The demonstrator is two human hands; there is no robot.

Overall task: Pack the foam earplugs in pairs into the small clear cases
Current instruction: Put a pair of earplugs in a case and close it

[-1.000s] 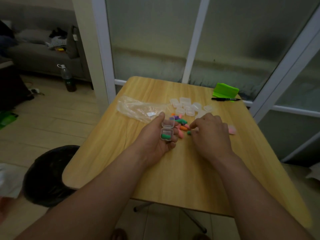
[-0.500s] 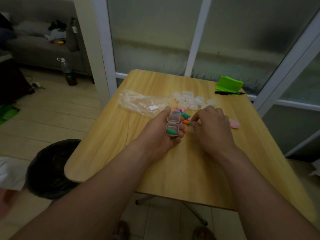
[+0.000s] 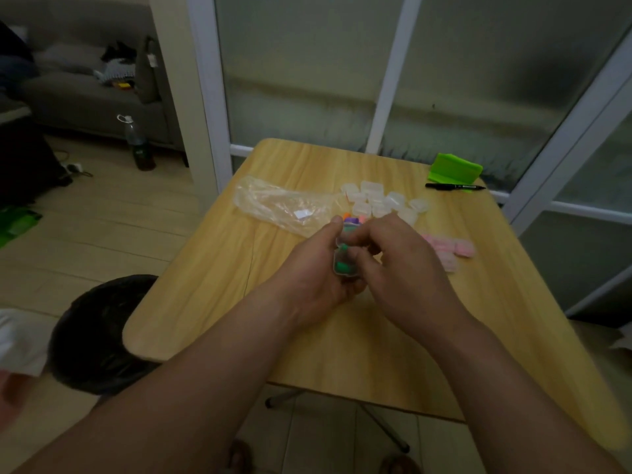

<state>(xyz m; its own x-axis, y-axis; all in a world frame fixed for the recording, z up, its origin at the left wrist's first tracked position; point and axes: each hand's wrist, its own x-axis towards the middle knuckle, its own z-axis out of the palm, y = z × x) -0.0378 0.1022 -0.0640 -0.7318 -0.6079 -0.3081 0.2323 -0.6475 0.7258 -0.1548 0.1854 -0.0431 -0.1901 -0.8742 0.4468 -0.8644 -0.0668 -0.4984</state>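
My left hand (image 3: pixel 313 268) holds a small clear case (image 3: pixel 343 263) open above the wooden table (image 3: pixel 212 302); a green earplug (image 3: pixel 341 267) lies in it. My right hand (image 3: pixel 400 261) pinches a second green earplug (image 3: pixel 343 248) at the case's mouth. A heap of loose coloured earplugs (image 3: pixel 354 219) lies just beyond my fingers, mostly hidden. Several empty clear cases (image 3: pixel 379 200) cluster behind the heap. Cases with pink earplugs (image 3: pixel 451 248) lie to the right of my right hand.
A crumpled clear plastic bag (image 3: pixel 277 203) lies on the table's left. A green holder (image 3: pixel 455 167) and a black marker (image 3: pixel 455 187) sit at the far right corner. A black bin (image 3: pixel 99 333) stands on the floor at the left; glass panels rise behind.
My right hand left the earplug heap and came over to the case with a green earplug. My left hand lifted the case slightly toward me.
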